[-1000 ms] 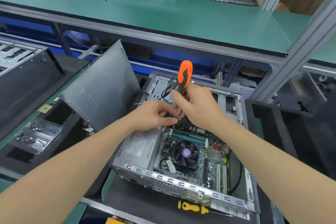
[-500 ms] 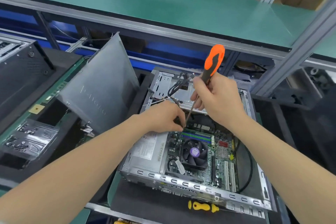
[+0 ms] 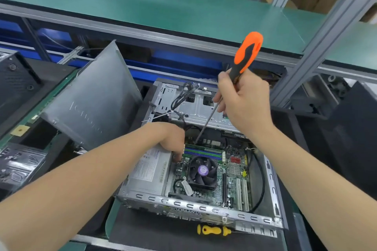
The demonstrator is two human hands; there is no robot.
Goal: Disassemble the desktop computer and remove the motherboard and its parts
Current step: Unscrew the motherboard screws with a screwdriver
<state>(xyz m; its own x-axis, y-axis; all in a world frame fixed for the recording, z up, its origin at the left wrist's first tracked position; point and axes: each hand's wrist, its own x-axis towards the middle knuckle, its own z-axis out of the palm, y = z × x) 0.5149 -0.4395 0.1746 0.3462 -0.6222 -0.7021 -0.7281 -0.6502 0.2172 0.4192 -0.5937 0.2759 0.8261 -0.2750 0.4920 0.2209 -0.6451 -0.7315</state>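
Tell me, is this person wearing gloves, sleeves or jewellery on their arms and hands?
No. The left hand and right hand are bare: no gloves, and no ring or watch shows. The left forearm and right forearm are uncovered; no sleeve shows.

Open desktop case (image 3: 204, 209) lies flat; motherboard (image 3: 230, 181) inside.

I have one view only, head-worn and wide-angle. It looks forward and down onto the open computer case (image 3: 195, 207), close in, the case filling the lower middle; the green shelf (image 3: 183, 10) crosses the top.
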